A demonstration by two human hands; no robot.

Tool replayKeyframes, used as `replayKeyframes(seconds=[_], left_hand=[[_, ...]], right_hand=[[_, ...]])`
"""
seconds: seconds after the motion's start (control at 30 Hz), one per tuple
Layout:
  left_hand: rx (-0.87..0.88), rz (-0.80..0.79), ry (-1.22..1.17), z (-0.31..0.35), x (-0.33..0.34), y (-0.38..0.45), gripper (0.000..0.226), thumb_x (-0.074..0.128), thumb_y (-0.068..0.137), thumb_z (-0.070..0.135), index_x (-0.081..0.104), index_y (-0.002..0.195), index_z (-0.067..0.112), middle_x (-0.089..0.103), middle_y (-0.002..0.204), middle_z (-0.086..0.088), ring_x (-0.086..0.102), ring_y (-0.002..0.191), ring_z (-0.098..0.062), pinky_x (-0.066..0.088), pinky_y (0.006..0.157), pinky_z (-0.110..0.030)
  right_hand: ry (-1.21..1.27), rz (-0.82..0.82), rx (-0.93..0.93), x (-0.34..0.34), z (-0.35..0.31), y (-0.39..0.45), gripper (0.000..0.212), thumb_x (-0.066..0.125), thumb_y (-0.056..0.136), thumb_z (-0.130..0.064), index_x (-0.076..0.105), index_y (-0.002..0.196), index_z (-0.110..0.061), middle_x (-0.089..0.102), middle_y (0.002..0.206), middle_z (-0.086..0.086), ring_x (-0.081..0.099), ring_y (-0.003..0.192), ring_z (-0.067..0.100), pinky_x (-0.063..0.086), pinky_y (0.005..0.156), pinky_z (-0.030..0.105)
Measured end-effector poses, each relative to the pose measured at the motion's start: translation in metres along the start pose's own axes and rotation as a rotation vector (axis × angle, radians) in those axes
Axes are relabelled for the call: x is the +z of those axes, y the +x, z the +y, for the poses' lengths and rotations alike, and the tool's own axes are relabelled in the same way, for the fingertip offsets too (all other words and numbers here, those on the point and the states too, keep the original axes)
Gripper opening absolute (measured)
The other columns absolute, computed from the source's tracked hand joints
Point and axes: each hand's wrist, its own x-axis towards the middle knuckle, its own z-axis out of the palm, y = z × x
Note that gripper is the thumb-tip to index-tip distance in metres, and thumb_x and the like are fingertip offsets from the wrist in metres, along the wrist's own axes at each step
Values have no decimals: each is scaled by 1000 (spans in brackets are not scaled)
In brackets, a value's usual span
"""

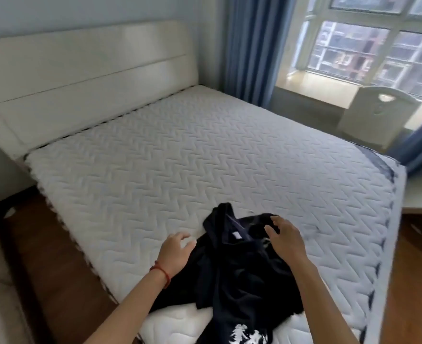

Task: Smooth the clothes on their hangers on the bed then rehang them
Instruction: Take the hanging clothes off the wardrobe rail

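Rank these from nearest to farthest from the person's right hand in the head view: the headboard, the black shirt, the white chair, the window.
1. Black shirt: directly under the right hand, on the mattress.
2. White chair: beyond the bed's far right corner.
3. Headboard and window: both farthest; too close to call.

Daylight enters through the window (368, 43) at upper right, bright and slightly washed out, leaving a soft sheen on the headboard (88, 78). The mattress (180, 155) is evenly lit, with faint shadows. Motion blur softens everything, and wide-angle distortion bends lines near the edges. The dark garment (244, 274) shows little detail.
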Motion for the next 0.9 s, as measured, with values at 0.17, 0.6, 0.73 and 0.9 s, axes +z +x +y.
replayKeyframes(seconds=[0.17,0.6,0.73,0.9], left_hand=[[-44,122,130,-76,-90,-55,34,55,89,25,57,120,11,58,124,-5,54,116,-17,35,98,-21],[-496,906,101,-196,-246,-384,74,38,63,64,62,113,15,62,112,2,57,105,-11,37,89,-13],[-634,1128,190,-197,-251,-480,80,28,64,68,59,117,17,61,119,2,57,111,-13,41,95,-23],[-785,1357,277,-182,-252,-580,78,34,69,63,56,123,10,58,125,-7,52,118,-20,36,99,-23]], right_hand=[[-29,-248,-308,68,-100,-23,42,49,94,-32,47,132,-16,52,134,3,49,122,20,40,100,32],[-56,-780,-1329,196,-337,-286,36,52,92,-31,53,127,-22,55,128,-6,52,119,13,42,97,28],[50,-867,-1629,194,-366,-387,33,51,91,-36,56,122,-25,58,122,-11,57,105,5,42,89,24],[171,-988,-1882,176,-387,-488,58,36,80,-66,61,108,-22,63,103,-3,53,72,9,43,74,18]])
